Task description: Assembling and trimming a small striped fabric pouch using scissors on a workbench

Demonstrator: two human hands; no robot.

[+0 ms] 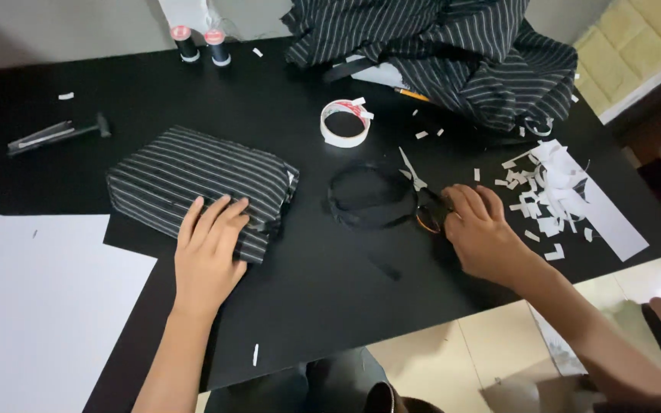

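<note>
Right hand [477, 229], centre-right, grips scissors [421, 195]; blades point up-left over black strip loop [369, 197], apparently. Left hand [210, 243] flat, fingers spread, on striped fabric [193, 183].

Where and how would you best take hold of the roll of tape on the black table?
Pinch the wall of the roll of tape from above, one finger inside its open centre and the thumb outside. It lies flat like a ring, clear of the scissors under the right hand, so the top is free.

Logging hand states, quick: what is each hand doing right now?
Left hand: open, flat on the folded striped cloth.
Right hand: closed on the scissors.
</note>
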